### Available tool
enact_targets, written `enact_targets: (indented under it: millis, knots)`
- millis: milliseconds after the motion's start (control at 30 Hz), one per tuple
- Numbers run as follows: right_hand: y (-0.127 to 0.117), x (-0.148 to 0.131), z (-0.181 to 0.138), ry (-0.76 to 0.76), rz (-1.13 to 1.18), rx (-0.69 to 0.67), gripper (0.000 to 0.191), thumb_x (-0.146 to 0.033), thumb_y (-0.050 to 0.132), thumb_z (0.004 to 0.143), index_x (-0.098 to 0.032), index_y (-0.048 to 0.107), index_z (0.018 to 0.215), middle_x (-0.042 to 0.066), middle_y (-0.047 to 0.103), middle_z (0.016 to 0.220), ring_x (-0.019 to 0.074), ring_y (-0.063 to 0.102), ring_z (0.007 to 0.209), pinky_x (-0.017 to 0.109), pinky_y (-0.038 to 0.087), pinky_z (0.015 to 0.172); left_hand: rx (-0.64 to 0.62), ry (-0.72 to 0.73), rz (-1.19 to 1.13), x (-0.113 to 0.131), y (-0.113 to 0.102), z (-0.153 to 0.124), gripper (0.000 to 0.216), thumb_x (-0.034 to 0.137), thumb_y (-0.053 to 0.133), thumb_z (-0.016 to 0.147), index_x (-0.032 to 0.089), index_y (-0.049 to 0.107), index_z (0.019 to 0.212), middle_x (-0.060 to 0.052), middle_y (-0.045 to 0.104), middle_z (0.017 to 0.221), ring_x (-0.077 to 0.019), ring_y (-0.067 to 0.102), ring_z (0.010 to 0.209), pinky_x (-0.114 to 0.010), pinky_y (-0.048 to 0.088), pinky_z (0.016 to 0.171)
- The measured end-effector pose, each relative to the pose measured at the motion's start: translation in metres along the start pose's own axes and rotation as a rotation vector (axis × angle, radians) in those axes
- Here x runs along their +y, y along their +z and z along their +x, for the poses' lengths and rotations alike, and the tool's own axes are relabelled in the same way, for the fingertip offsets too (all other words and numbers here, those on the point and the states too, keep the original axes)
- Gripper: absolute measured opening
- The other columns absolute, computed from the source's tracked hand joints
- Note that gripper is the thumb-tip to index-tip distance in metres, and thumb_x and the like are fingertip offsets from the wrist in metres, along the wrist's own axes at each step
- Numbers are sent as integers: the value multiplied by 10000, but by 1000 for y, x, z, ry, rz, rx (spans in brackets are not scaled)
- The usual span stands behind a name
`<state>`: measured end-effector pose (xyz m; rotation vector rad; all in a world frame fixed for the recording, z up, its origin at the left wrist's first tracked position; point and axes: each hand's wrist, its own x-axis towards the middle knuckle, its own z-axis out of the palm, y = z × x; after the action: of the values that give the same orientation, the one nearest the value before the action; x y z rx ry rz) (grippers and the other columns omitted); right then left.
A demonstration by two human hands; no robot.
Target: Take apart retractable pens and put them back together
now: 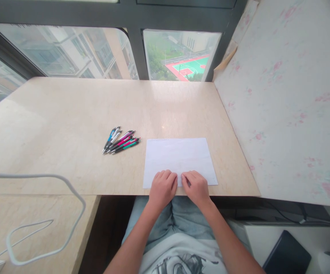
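Observation:
A white sheet of paper [179, 158] lies flat near the front edge of a beige marble-look table [76, 114]. My left hand [162, 189] and my right hand [196, 187] rest side by side on the sheet's near edge, fingers curled and pressed onto the paper, fingertips almost touching. A small fan of several ballpoint pens [121, 140], blue, pink, teal and white, lies on the table left of the sheet, about a hand's width from it.
A large window [96, 53] runs behind the table. A flowered wall panel [290, 99] closes the right side. A white cable [47, 213] loops over a lower table at the left. A dark flat device [287, 255] lies at the bottom right.

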<state>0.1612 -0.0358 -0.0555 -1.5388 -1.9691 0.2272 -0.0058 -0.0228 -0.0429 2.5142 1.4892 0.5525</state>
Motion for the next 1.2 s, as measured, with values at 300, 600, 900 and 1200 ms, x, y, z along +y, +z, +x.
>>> enact_targets:
  millis: [300,600,900,1200]
  knots:
    - [0,2,-2,-4,22,-16,256,-203,468,967,-210,670,810,49,675,731,196,590,710,321,427,687,7,2,12,1,-2,1,163,227,466,967,220,603,878,-50,592,793,-209,540,770,-367,402,723]
    - [-2,7,4,75,122,-55,218,-250,504,951,-226,697,852,33,723,777,190,638,714,307,466,678,0,-16,-6,1,0,-2,181,229,451,977,219,603,880,-54,592,808,-216,535,787,-368,411,735]
    - [2,14,8,58,111,-61,240,-260,502,953,-217,702,827,46,732,794,190,651,713,307,482,683,7,-58,-92,2,-2,-1,165,236,460,971,222,608,900,-53,612,826,-214,565,790,-370,443,733]
    - [-6,14,2,31,225,119,215,-222,495,962,-191,694,886,39,693,727,148,550,574,286,455,598,212,-204,-164,-81,-42,12,170,239,495,949,225,646,1026,-78,674,1064,-221,636,1004,-348,527,859]
